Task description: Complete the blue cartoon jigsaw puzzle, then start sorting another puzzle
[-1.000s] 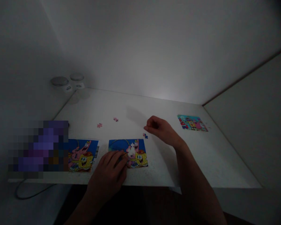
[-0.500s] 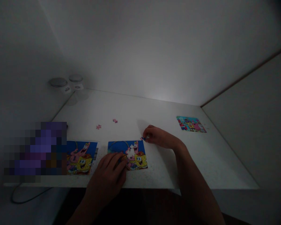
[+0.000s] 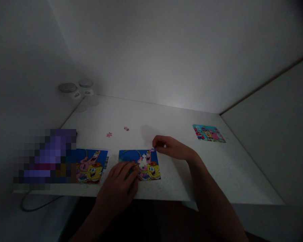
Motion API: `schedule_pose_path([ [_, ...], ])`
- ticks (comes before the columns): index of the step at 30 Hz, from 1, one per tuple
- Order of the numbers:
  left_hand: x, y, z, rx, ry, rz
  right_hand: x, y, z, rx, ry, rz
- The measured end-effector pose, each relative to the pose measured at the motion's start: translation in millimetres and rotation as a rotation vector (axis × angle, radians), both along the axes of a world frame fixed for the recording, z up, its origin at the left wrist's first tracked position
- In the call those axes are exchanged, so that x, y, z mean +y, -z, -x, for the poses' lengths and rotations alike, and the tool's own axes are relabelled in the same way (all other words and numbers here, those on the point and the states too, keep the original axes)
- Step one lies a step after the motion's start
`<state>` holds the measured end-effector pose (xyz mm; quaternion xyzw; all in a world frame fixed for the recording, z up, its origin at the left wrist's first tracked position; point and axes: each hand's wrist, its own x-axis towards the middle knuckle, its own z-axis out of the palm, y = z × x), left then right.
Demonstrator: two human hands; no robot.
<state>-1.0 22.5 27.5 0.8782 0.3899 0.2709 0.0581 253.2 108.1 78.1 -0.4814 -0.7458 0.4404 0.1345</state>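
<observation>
A jigsaw puzzle (image 3: 154,166) of cartoon figures lies near the front edge, with a white gap in its middle. My left hand (image 3: 122,178) rests flat on its lower left part, fingers spread and holding nothing. Above the puzzle's upper right edge, my right hand (image 3: 164,144) pinches a small puzzle piece (image 3: 153,149) between thumb and fingertips. Two pink loose pieces, one at the left (image 3: 109,134) and one farther back (image 3: 126,128), lie behind the puzzle. Left of my left hand is a printed picture (image 3: 92,166) with the same scene.
Another cartoon picture (image 3: 209,133) lies at the right on the white table (image 3: 166,117). Two clear jars with grey lids (image 3: 68,87) (image 3: 86,82) stand at the back left. A blurred purple object (image 3: 50,151) and a cable (image 3: 40,207) are at the left.
My right hand has moved slightly left with the piece, which is now over the puzzle's upper right edge. My left hand stays on the puzzle. The whole view has shifted a little.
</observation>
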Motion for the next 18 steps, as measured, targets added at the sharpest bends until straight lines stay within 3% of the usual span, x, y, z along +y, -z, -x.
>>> schedule_pose_path([
  [3, -0.2, 0.6, 0.3, 0.003, 0.001, 0.012, -5.6, -0.8, 18.8, 0.117, -0.130, 0.067],
  [7, -0.8, 1.2, 0.9, 0.015, 0.002, 0.041, -11.0, 6.4, 37.8, 0.052, -0.287, 0.023],
  [18, -0.5, 0.9, 1.3, 0.014, 0.007, 0.047, -12.8, 14.7, 44.0, 0.064, -0.151, 0.012],
])
